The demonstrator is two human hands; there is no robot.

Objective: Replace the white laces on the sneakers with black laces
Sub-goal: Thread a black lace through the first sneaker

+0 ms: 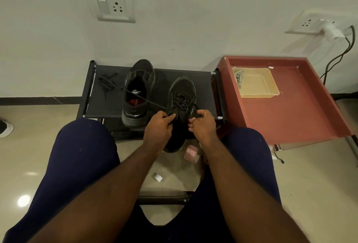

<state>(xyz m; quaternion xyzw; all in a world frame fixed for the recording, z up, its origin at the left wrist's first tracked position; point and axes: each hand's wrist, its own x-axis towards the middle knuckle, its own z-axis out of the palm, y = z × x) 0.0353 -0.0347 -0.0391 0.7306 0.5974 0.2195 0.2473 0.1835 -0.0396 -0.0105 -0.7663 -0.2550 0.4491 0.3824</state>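
Against the white wall, a black rack (205,87) held two sneakers: far sneaker (138,85) unlaced, near sneaker (183,91) half threaded. The left hand (157,126) had its grip pinching the black lace (135,95); the right hand (204,125) had its grip closed on the near sneaker's collar. The next move probably called for feeding the tip through an upper eyelet. One tray (271,91) of white laces (238,78) sat on the red counter (290,118).

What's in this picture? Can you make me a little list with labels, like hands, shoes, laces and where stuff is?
left hand: pinches the black lace at the near sneaker
right hand: grips the near sneaker's side
near sneaker: partly laced in black, at the front edge of the rack
far sneaker: no lace, on the rack
white laces: in the tan tray on the red table
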